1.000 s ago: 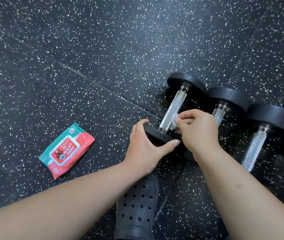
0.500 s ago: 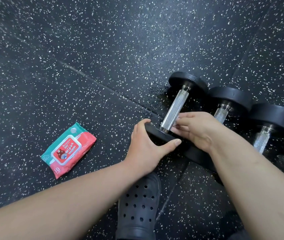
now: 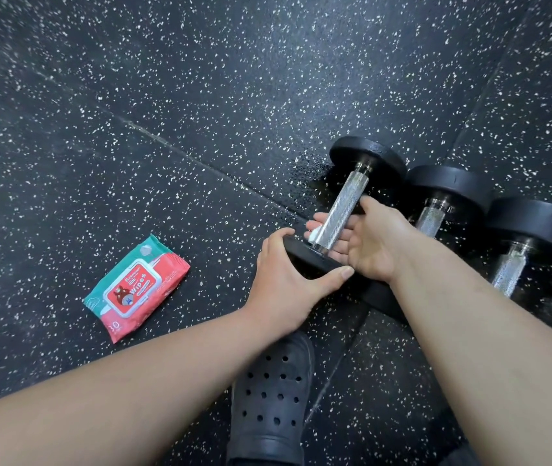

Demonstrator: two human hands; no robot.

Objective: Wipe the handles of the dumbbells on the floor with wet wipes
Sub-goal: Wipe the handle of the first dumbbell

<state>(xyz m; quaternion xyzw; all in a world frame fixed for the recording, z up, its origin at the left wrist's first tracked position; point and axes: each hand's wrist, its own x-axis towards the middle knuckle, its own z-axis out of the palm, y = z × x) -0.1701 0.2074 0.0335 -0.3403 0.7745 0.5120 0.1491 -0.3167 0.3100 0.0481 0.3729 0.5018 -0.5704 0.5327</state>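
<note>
**Both hands on the first dumbbell, wipe mostly hidden**

The first dumbbell lies on the speckled black floor, at the left end of a row. The left hand grips its near plate, fingers over the top rim and thumb along the lower edge. That hand covers much of the plate. The right hand wraps the handle from beneath, with the thumb on the right side and the fingers coming out on the left. Only a small white corner of the wipe shows, pressed between those fingers and the bar just above the near plate. The rest is out of sight under the handle, so how much metal it covers cannot be told. The far plate is in full view.

The second dumbbell sits just beside the first. Its handle is partly behind the right hand and its near end is under the forearm. The third dumbbell shows a plate and a stretch of handle, and its near end fades into dark blur at the right edge.

A red and teal pack lies flat to the left, apart from the dumbbells. "Wipes" is readable, the small print is not. A black holed shoe sits between the forearms, cut off by the bottom edge.
</note>
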